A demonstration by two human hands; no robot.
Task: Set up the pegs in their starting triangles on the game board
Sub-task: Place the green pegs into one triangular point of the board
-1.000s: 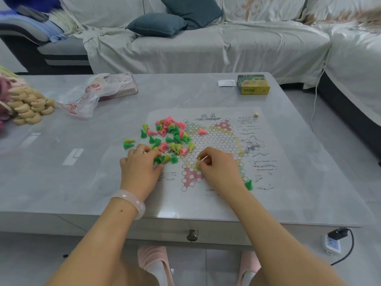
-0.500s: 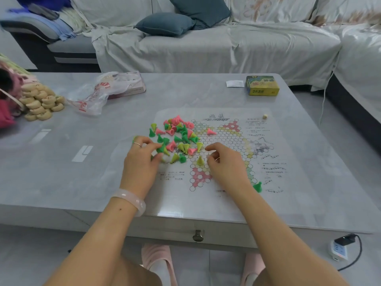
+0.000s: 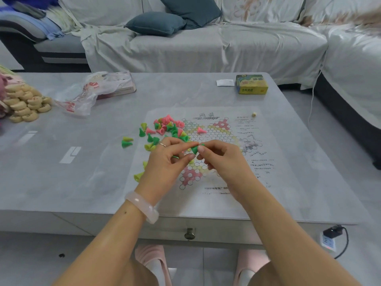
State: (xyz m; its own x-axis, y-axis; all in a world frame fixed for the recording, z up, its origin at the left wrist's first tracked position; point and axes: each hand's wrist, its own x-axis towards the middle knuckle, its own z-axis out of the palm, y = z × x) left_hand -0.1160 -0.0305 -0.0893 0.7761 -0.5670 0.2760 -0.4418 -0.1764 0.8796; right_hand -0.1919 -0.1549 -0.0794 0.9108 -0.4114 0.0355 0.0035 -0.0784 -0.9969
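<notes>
A paper game board with a hexagon star grid lies on the grey table. A loose pile of pink, green and yellow cone pegs sits over its left edge. One pink peg lies on the grid. My left hand and my right hand are raised together above the board, and both pinch a green peg between their fingertips. A yellow peg lies beside my left wrist.
A yellow-green box and a white slip stand at the far right of the table. A plastic bag over a flat box lies far left, next to a heap of round tan discs. A small die rests on the sheet.
Both hands have lifted off the table and come together over the board. A green peg is now held between them. The camera has tilted slightly.
</notes>
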